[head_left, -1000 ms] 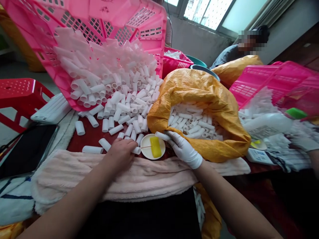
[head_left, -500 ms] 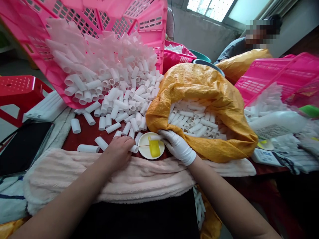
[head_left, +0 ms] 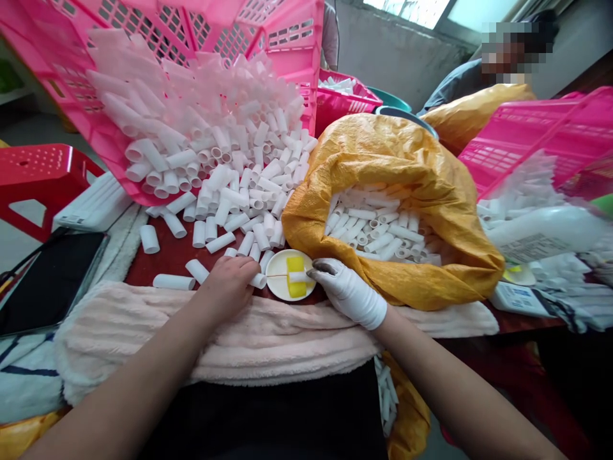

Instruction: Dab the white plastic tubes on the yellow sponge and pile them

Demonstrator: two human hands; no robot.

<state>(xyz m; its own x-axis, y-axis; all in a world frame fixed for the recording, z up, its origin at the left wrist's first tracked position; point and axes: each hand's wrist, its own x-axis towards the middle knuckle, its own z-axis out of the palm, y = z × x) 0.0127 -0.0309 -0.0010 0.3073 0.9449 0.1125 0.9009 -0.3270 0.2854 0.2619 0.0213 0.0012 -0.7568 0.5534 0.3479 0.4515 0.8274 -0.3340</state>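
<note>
Bare and closed, my left hand (head_left: 228,285) grips a short white tube (head_left: 259,280), with a thin brown stick (head_left: 276,275) reaching from it over a small cream dish (head_left: 278,291). My right hand (head_left: 348,291), in a white glove with dark fingertips, pinches another white tube (head_left: 297,276) by its right end. That tube lies across the yellow block (head_left: 295,264) on the dish, and the stick's tip is close to its left end. Loose white tubes (head_left: 220,243) are spread behind my left hand. An open orange sack (head_left: 397,291) holding white tubes stands behind my right hand.
A tipped pink basket (head_left: 100,160) spills tubes at the back left. A red stool (head_left: 43,167) and a dark tablet (head_left: 52,281) are at left. Pale pink cloth (head_left: 287,351) lines the front edge. At right are another pink basket (head_left: 527,134) and a person (head_left: 450,83) behind.
The tube in my right hand has come down from the dish's upper part to its middle, level with the stick. The whole view has shifted slightly.
</note>
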